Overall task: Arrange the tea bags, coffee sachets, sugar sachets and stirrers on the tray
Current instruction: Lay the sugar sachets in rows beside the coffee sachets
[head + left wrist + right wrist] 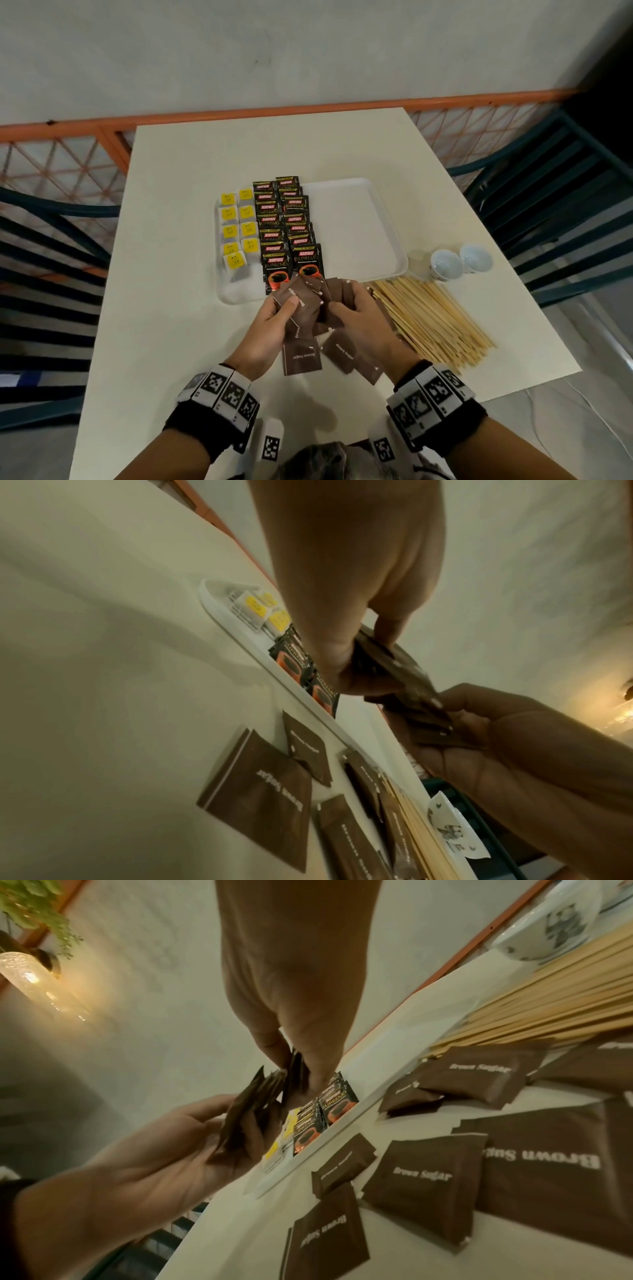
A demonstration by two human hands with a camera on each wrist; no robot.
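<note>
I see the left hand and right hand both pinching one fanned stack of brown "Brown Sugar" sachets above the table, at the 6 o'clock rim of the white tray. On the tray lie yellow-tagged tea bags at 9 o'clock and black "KOPIKO SUPREMO" coffee sachets at centre. Loose "Brown Sugar" sachets lie at 6 o'clock, wooden stirrers at 4 o'clock.

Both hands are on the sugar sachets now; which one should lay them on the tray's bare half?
Probably the right hand: it is nearer the tray's bare right half, while the left hand grips the sugar sachets below the coffee sachets.
</note>
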